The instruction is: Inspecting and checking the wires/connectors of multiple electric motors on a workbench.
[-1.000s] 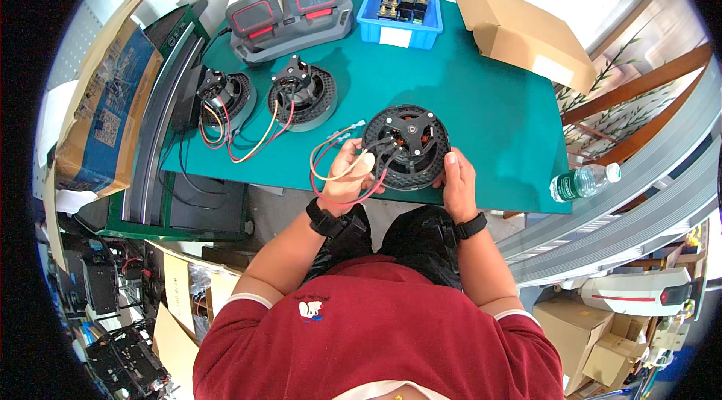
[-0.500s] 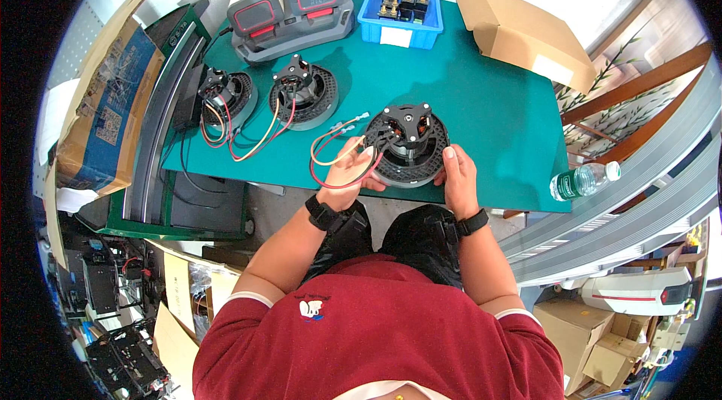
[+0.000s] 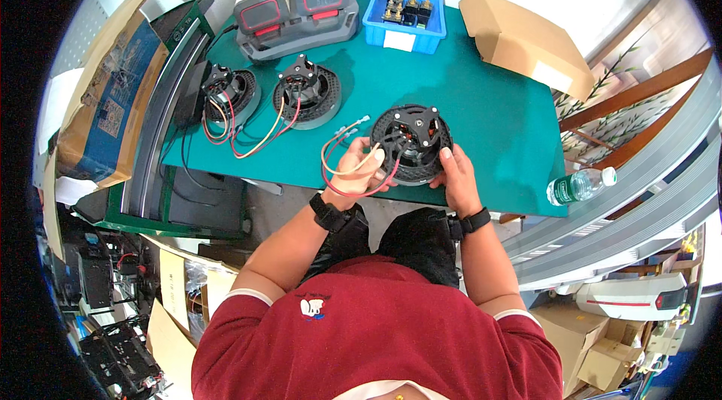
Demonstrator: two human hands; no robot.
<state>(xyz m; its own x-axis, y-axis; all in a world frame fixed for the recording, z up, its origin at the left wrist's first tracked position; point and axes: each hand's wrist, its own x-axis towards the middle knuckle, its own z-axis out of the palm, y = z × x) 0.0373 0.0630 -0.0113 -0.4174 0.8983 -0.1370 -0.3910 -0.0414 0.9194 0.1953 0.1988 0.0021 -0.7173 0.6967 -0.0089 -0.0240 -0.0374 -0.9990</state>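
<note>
A round black fan motor (image 3: 412,131) with a three-armed bracket on top is held between both hands at the near edge of the green table. My left hand (image 3: 355,168) is closed on its left side, thumb on the rim by the wires. My right hand (image 3: 460,180) grips the right side, with the thumb on top and the other fingers partly hidden underneath. Red and cream wires (image 3: 331,156) loop out over my left hand, their clear-sleeved ends lying toward the table. Two similar fan motors, a middle one (image 3: 325,99) and a left one (image 3: 242,96), rest on the table with wires trailing.
A dual battery charger (image 3: 293,37) stands at the back left, beside a blue bin (image 3: 421,40) of small brass-topped parts. An angled cardboard piece (image 3: 519,46) lies at the back right. A water bottle (image 3: 580,186) lies at the right edge. The green table (image 3: 511,129) ends near my legs.
The held fan motor has tilted, its bracket turning a little to the right. My left thumb now presses at the wires. The view has shifted slightly.
</note>
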